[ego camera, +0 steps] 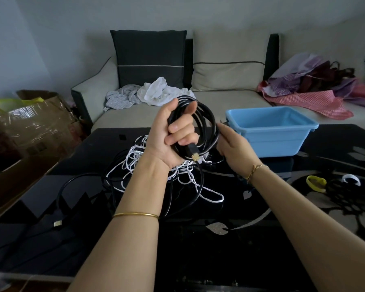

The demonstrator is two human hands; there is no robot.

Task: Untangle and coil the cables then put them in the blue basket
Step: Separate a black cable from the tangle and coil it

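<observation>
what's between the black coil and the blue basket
Nothing visible: only the right hand, holding the black coil with the left hand, lies between it and the blue basket, whose top is open.

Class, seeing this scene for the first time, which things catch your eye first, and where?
The coiled black cable stands out at centre, held in the left hand, with the right hand holding its right side. Below it a tangle of white and black cables sprawls on the dark table, and the blue basket sits to the right.
</observation>
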